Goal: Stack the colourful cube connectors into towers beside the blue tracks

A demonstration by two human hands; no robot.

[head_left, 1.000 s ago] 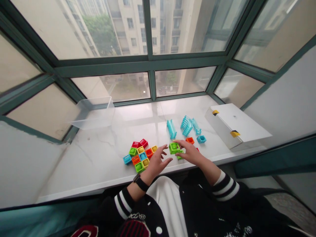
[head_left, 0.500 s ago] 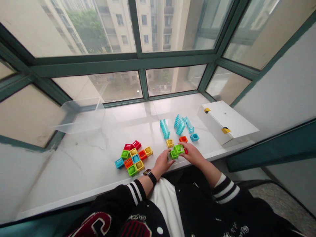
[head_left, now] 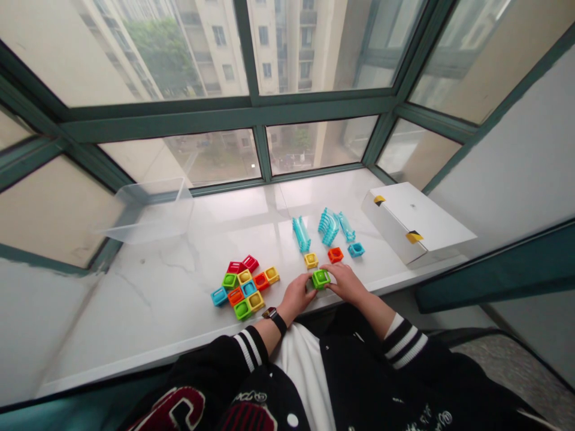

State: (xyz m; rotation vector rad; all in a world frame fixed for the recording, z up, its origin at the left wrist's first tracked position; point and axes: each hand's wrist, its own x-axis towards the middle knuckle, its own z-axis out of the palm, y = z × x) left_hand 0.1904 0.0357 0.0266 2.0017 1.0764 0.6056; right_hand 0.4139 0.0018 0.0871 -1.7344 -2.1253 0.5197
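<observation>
A green toy block (head_left: 320, 279) with a rounded hollow in its top is between my two hands near the sill's front edge. My left hand (head_left: 297, 294) grips it from the left, thumb and fingers bent around its side. From the right, the fingers of my right hand (head_left: 348, 282) close on the same block. Whether a second green block lies beneath it is hidden. Just beyond the hands sit a yellow block (head_left: 311, 260) and an orange block (head_left: 335, 255). A blue block (head_left: 356, 249) lies farther right.
Several coloured blocks (head_left: 245, 286) form a cluster to the left. Translucent blue track pieces (head_left: 301, 234) and a curved one (head_left: 329, 227) lie behind the hands. A clear plastic bin (head_left: 155, 230) stands at the far left, a white box (head_left: 422, 216) at the right, windows behind.
The green block in my right hand has moved left over the other green block, and only one shows now. My right hand shifted left. The red block beside it has dropped out of sight.
</observation>
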